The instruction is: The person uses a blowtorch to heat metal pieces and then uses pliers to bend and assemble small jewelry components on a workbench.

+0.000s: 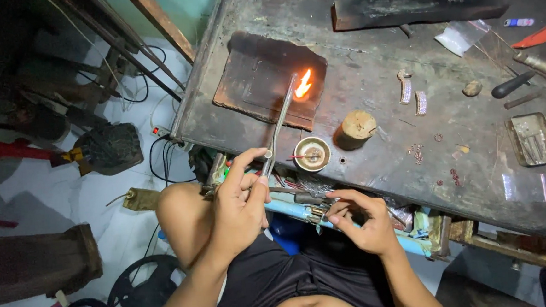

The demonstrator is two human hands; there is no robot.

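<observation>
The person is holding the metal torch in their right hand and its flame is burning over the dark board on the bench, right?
Not quite. The head view shows the left hand holding the metal torch, not the right. The right hand is down at the bench edge among small tools. The rest fits: the flame is burning over the dark board on the bench.

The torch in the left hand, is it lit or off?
Lit. An orange flame burns at the tip of the metal torch that the left hand holds, above the dark block on the workbench.
</observation>
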